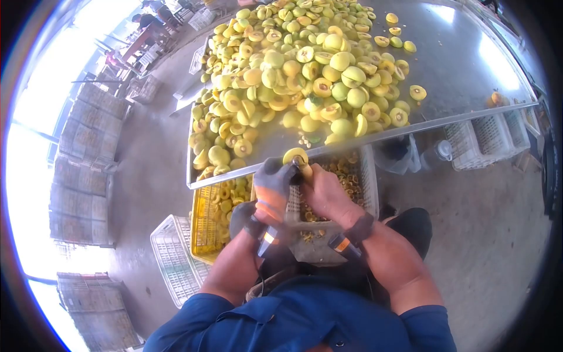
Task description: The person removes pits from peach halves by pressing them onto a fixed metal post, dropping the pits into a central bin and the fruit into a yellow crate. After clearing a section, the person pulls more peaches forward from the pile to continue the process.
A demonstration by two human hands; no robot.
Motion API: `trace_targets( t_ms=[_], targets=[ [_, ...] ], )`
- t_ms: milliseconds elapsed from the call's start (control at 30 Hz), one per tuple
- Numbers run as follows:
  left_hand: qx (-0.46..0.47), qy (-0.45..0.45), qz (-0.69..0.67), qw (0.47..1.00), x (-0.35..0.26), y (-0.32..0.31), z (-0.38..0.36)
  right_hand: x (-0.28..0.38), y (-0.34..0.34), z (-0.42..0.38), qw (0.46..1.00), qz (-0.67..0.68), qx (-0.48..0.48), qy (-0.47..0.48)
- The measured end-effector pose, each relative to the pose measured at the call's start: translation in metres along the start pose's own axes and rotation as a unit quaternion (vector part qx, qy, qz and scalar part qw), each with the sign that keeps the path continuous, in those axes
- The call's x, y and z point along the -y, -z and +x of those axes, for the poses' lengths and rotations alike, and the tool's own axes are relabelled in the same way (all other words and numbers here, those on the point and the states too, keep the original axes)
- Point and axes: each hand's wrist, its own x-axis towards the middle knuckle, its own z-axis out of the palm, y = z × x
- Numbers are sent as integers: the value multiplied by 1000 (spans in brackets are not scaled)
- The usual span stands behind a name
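My left hand (272, 186), in a grey and orange glove, is closed around a yellow peach half (295, 154) just at the table's near edge. Bare-skinned, my right hand (329, 192) grips the wooden handle of a pitting knife (306, 172). The tool's dark metal end meets the cut side of the fruit; its exact shape is hidden. Beneath both hands stands a white crate (370, 182) with brown curved scraps (346, 171) in it. To its left, a yellow crate (201, 229) holds peach halves (226, 196).
A metal-edged table (446, 64) carries a large heap of yellow-green peach halves (328, 64). An empty white crate (173, 252) lies tilted at left. White baskets (489, 138) and a clear plastic bag (399, 155) are under the table. Stacked crates (79, 202) line the left.
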Motion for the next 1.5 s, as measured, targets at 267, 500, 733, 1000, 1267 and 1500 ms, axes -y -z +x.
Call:
trace_targets(
  t_ms=[267, 500, 733, 1000, 1267, 1500],
  targets=[
    [79, -141, 59, 985, 0, 16, 5, -11, 4, 4, 947, 265, 162, -78],
    [24, -42, -19, 999, 16, -10, 12, -1, 9, 5, 934, 269, 211, -108],
    [71, 50, -220, 972, 47, -23, 14, -1, 10, -7, 811, 433, 322, -224],
    [13, -229, 192, 954, 23, 33, 32, -30, -3, -9, 893, 296, 199, -273],
    [-114, 160, 147, 969, 65, 182, -3, -49, -6, -15, 859, 397, 145, -290],
    [-82, -111, 351, 926, 37, 132, 51, -49, -18, -6, 884, 362, 111, -275]
  ],
)
